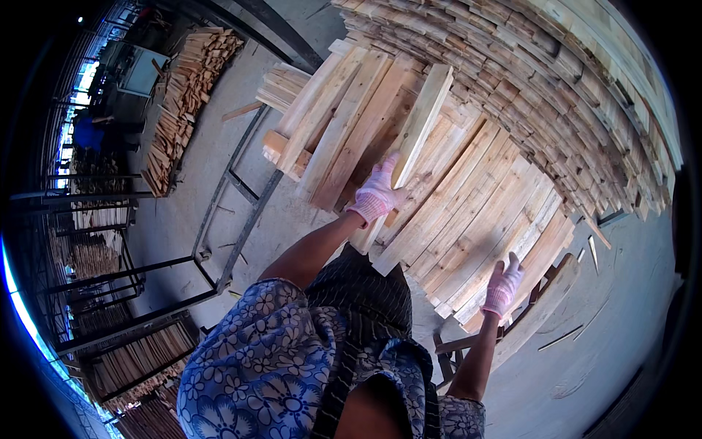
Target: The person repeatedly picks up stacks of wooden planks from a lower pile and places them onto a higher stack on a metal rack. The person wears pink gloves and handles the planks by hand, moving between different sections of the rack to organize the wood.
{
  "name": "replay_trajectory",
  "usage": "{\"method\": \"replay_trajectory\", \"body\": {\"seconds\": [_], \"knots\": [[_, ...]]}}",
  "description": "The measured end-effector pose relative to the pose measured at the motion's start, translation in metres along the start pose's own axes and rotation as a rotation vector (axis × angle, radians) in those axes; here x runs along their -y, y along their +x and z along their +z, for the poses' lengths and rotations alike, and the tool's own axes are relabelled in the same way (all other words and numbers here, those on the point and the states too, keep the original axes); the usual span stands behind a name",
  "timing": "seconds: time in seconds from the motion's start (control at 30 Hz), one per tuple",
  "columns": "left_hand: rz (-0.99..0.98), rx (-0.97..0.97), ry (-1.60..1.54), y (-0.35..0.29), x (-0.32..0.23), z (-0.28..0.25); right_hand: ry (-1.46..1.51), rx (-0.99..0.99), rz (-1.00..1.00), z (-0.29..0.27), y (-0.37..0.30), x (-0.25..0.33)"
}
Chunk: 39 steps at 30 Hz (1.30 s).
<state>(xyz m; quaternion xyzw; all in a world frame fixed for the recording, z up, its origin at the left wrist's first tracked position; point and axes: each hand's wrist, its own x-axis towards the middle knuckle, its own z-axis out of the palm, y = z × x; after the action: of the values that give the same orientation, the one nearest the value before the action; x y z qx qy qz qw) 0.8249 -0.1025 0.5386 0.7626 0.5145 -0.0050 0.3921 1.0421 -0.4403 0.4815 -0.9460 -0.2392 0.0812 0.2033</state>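
My left hand [375,192], in a pinkish-white glove, is closed round a long wooden plank [426,110]. That plank sits raised on its edge, slanting from the far side of the pile toward my body. My right hand [503,287], gloved the same way, is over the right end of a row of flat planks [468,212]. Its fingers are stretched out and I see nothing held in it; whether it touches the wood I cannot tell. Left of the raised plank lie more loose boards [351,117], some stacked on others.
A tall wall of stacked timber [526,80] curves along the far side. A dark metal frame [241,183] stands on the floor at the left. Beyond it is a heap of short wood pieces [191,95]. Racks of boards [139,358] and a person in blue [91,135] are farther left.
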Motion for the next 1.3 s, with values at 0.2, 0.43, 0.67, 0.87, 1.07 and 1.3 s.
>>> {"method": "replay_trajectory", "body": {"seconds": [0.2, 0.43, 0.67, 0.87, 1.07, 1.3], "knots": [[0.146, -0.121, 0.164, 0.024, 0.026, -0.110, 0.017, 0.458, 0.170, 0.072, 0.008, 0.218], [-0.038, -0.079, 0.382, 0.071, 0.100, -0.133, 0.069, 0.197, 0.193, 0.111, -0.010, 0.236], [0.020, -0.025, 0.263, 0.083, 0.108, -0.136, 0.492, 0.171, 0.014, 0.144, -0.006, 0.404], [0.098, -0.123, 0.331, 0.092, 0.125, -0.132, 0.556, 0.303, 0.158, 0.171, 0.025, 0.459], [0.152, -0.154, 0.259, 0.059, 0.103, -0.133, 0.302, 0.470, 0.031, 0.112, 0.003, 0.344], [0.146, 0.046, 0.371, 0.053, 0.056, -0.038, -0.556, 0.616, -0.293, -0.031, 0.090, 0.194]]}}
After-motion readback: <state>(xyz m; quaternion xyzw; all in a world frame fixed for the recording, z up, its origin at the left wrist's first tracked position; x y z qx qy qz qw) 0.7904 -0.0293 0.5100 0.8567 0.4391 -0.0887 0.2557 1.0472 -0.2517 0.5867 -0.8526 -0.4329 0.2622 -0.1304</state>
